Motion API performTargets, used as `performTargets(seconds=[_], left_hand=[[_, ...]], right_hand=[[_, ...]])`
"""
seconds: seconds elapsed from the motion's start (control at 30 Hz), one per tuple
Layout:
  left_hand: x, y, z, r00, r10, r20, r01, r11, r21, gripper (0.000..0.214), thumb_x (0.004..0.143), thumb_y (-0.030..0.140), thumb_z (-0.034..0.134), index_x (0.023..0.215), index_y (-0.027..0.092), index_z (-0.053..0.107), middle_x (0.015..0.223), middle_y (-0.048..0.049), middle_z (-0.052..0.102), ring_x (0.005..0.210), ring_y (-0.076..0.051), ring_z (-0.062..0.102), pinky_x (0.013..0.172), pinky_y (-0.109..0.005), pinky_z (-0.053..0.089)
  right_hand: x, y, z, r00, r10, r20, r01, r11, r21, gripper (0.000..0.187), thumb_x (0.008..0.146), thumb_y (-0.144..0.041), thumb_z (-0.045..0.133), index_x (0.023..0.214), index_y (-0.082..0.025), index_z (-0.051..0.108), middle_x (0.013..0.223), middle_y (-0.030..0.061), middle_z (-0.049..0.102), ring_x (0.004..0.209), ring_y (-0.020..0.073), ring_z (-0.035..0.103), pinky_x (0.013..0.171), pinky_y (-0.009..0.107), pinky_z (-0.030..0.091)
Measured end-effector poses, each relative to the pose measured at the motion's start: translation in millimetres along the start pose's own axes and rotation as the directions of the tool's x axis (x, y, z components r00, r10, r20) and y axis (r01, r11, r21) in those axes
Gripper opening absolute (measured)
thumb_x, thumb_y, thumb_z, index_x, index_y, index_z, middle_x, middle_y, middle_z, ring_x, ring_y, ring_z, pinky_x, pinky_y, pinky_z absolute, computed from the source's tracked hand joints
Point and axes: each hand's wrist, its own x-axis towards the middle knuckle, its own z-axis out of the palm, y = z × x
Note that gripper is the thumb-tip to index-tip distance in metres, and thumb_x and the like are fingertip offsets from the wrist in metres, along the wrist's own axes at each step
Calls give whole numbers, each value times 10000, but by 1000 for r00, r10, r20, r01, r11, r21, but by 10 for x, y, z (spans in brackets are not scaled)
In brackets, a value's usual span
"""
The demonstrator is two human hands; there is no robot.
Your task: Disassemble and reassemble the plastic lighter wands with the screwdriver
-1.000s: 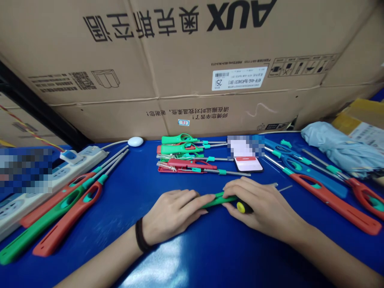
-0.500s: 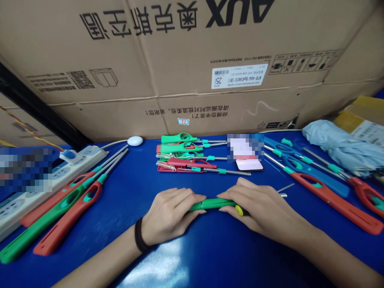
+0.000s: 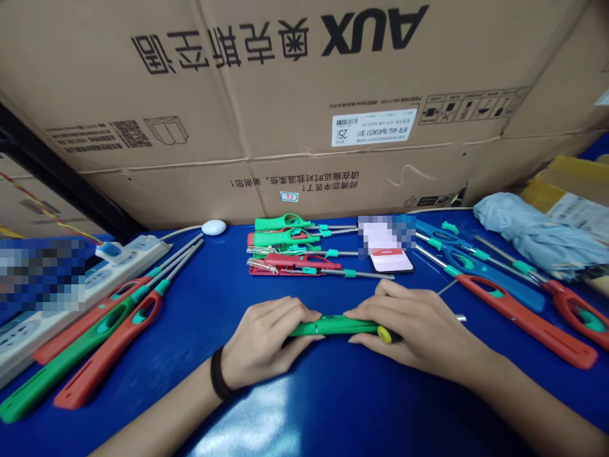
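A green long-necked lighter (image 3: 333, 327) lies flat on the blue table (image 3: 333, 406) between both hands. My left hand (image 3: 266, 339) has its fingers closed over the handle end. My right hand (image 3: 413, 330) covers the other end with fingers curled, and also grips a tool with a yellow and black handle (image 3: 384, 334). The lighter's metal tip (image 3: 460, 317) sticks out past my right hand.
More lighters lie around: red and green ones (image 3: 95, 336) at left, a stack (image 3: 295, 251) in the middle, blue and red ones (image 3: 499, 298) at right. A phone (image 3: 391, 260), a white power strip (image 3: 57, 292), a folded umbrella (image 3: 537, 235) and a big cardboard box (image 3: 304, 108) stand behind.
The green lighter has turned from tilted to level and shifted slightly left. Both hands stayed on it, and my right hand slid a little to the right.
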Motion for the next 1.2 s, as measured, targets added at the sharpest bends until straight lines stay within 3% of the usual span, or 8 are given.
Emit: performTargets(seconds=[0.17,0.33,0.6,0.83,1.2], left_hand=[[39,-59,-90,1000,6,-2,-6,997,-82,204,879,245,599,1066,164,581,942,-62,694,805,-148,641,708,-268,538],[1,-102,-124,1000,1,-30,-1,1000,-4,302,892,176,569,1192,156,542,1017,-65,689,880,-151,648,772,-274,545],[-6,-40,-65,999,-23,-47,24,1000,7,233,885,206,575,1111,150,575,926,-55,708,800,-147,673,687,-254,559],[31,9,-53,997,42,-65,-38,998,58,213,862,214,610,1065,155,585,957,-51,705,857,-147,670,749,-261,559],[14,23,-60,994,71,-81,-65,995,70,185,850,229,636,1007,140,599,901,-44,712,784,-135,677,690,-226,557]], right_hand=[[-5,68,-32,999,45,-16,-45,999,-4,197,876,-313,583,1038,-235,663,793,-1,681,708,144,552,554,236,421],[0,99,-33,995,77,-67,-79,997,-27,188,875,-348,581,970,-214,672,763,15,668,718,159,559,579,249,430],[-7,100,-46,999,33,-35,-35,997,-64,199,905,-344,529,914,-198,663,778,28,673,701,160,543,578,254,428],[0,24,-28,1000,-9,-23,7,997,-81,205,917,-321,507,906,-193,666,752,23,665,692,158,546,564,254,424],[-12,9,-13,991,-108,-78,95,984,-154,202,931,-254,478,888,-173,658,751,30,684,656,154,548,542,261,418]])
